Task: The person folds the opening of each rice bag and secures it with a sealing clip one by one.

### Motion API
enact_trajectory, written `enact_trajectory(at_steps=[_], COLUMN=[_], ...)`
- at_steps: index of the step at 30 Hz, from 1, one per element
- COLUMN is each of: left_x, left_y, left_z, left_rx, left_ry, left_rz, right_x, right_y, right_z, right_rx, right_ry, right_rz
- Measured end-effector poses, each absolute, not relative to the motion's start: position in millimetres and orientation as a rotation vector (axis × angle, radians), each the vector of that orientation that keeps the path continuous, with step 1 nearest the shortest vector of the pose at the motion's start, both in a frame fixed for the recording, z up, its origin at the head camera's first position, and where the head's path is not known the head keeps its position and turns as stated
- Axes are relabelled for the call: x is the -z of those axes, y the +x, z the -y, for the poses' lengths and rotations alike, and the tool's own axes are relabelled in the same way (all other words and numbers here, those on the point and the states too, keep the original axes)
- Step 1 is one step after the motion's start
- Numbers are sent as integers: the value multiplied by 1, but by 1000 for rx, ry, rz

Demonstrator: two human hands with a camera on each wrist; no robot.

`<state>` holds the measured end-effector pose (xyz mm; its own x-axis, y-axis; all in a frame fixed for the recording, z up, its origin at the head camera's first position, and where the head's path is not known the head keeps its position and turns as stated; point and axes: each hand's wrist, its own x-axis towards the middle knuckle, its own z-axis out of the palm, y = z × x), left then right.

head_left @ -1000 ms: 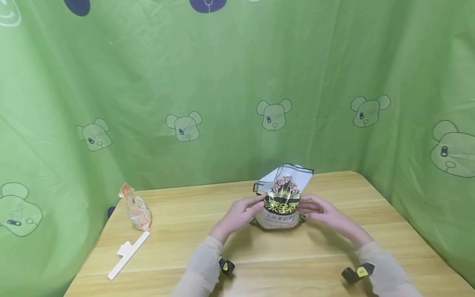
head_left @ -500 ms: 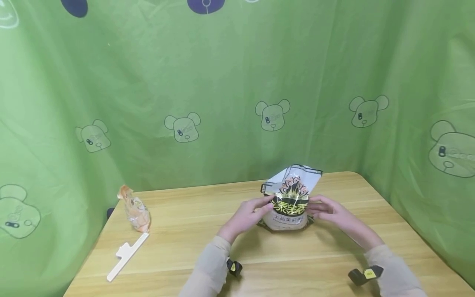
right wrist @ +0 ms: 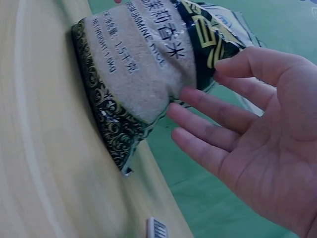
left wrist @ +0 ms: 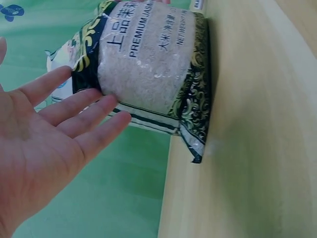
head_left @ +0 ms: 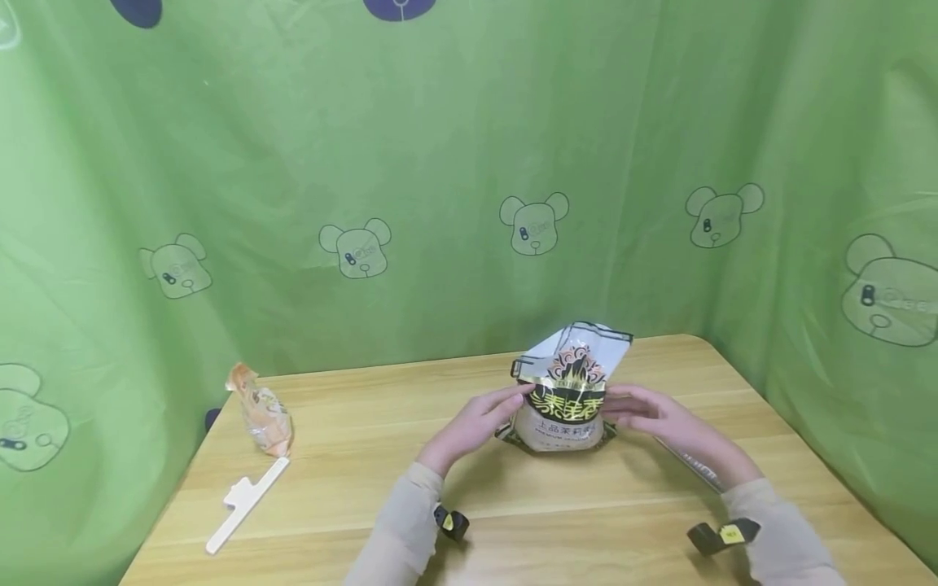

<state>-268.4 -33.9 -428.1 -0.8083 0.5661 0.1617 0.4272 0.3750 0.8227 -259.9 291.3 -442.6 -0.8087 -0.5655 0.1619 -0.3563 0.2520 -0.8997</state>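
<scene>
A clear-fronted bag of jasmine rice [head_left: 560,427] stands upright on the wooden table, its white top [head_left: 579,338] folded and leaning. My left hand [head_left: 469,427] is at the bag's left side, fingers spread and nearly straight in the left wrist view, fingertips [left wrist: 111,101] right at its edge. On the other side is my right hand [head_left: 659,419], with fingers loosely extended and fingertips [right wrist: 185,94] at the bag's side seam. In the right wrist view the thumb lies near the black band. Neither hand curls round the bag.
To the left on the table lie an orange-and-clear plastic package [head_left: 267,419] and a white bag clip [head_left: 245,505]. A slim white item with printing [head_left: 696,466] lies partly hidden under the right forearm. Green curtain [head_left: 440,163] hangs behind the table.
The rice bag and both hands shifted a little to the right over the table, then stopped. The left hand has since drawn slightly left. The printed white item shows more beneath the right forearm.
</scene>
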Motion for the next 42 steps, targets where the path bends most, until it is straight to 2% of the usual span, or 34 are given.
enact_trajectory(at_steps=[8,20,25,34,42], left_x=[417,380,385,408,411], left_y=[-273,-264,-276,-300,-311], left_z=[38,38,32,17,0], left_rx=[-1493,-1825,-2009,-2272,-2303], left_ry=[948,811,704,516,424], left_rz=[-2382,-2363,-2394,-2400,-2519], right_x=[425,395,380,367,365], right_y=[-253,-261,-269,-284,-300], right_z=[-294,-290,-276,-236,-211], right_rx=[1437,1451,1593,1845,1720], right_ry=[-808,-719,-705,-525,-419], right_rz=[-2557,-2789,-2867,-3045,-3295])
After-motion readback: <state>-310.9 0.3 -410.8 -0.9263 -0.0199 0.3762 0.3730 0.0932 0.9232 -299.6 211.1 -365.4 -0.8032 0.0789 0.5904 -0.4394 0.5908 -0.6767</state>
